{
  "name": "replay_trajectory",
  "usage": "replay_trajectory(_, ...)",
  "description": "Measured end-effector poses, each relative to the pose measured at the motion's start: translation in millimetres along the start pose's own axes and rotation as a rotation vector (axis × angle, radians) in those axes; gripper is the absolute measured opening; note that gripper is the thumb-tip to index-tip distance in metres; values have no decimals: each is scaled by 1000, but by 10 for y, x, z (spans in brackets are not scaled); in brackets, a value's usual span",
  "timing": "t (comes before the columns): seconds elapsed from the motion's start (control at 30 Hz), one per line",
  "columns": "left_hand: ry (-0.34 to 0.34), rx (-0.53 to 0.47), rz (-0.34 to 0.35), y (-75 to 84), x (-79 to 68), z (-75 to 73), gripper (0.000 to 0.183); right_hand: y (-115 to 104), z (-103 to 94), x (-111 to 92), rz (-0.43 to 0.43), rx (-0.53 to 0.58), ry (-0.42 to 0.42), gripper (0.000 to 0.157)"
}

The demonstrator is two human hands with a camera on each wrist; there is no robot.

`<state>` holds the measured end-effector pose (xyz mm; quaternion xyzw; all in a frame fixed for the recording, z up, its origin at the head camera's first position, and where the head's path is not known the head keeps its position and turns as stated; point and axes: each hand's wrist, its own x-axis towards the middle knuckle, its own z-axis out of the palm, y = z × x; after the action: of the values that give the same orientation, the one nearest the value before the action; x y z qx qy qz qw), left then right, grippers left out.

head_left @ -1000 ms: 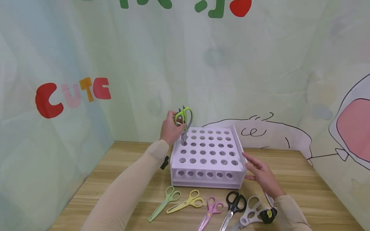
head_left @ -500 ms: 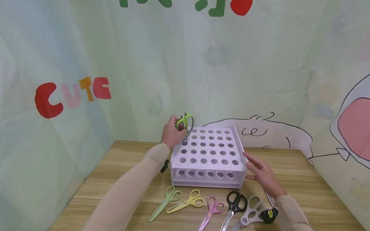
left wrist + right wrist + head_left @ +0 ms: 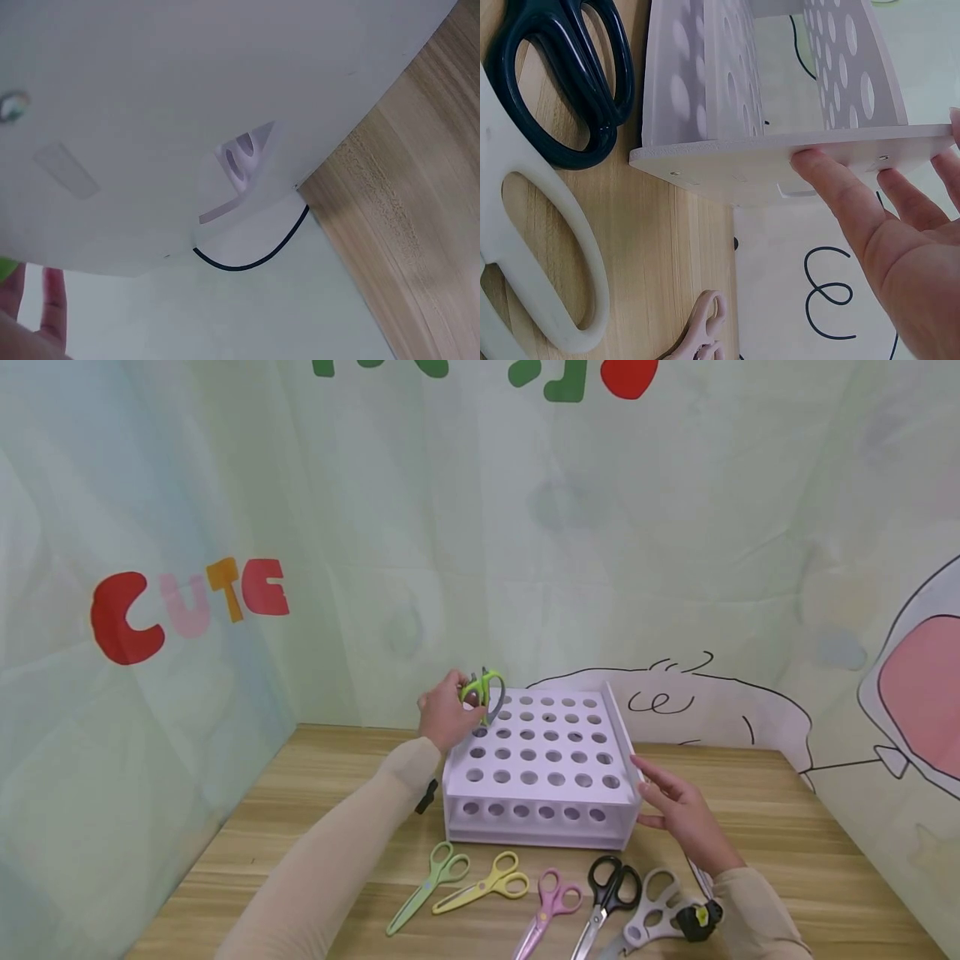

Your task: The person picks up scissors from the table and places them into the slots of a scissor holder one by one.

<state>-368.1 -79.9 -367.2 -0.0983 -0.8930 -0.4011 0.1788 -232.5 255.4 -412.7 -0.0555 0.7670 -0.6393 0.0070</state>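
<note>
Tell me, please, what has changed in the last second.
The left hand has lowered the green-and-grey scissors towards the left column of holes in the white rack. Nothing was let go. The right hand stays at the rack's right side; the rack has not visibly moved.

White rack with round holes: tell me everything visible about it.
The white, plastic-looking rack stands on the wood-grain table, its tiers pierced by rows of round holes and set between side panels. Screw heads show on its right panel, which the right hand touches. The left hand holds lime-green-and-grey scissors, blades hidden, at its left column.
</note>
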Motion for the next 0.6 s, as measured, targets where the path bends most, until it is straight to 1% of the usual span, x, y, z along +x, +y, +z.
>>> replay_trajectory(0.23, -13, 26, 15, -62, -1, 18, 40, -4, 7, -1, 10, 0, -1, 51)
replay_trajectory(0.43, -34, 38, 10, -39, 6, 10, 45, 10, -1, 6, 15, -2, 2, 51)
replay_trajectory(0.6, -56, 42, 17, -19, 17, -1, 49, 11, -21, 8, -5, -3, -4, 52)
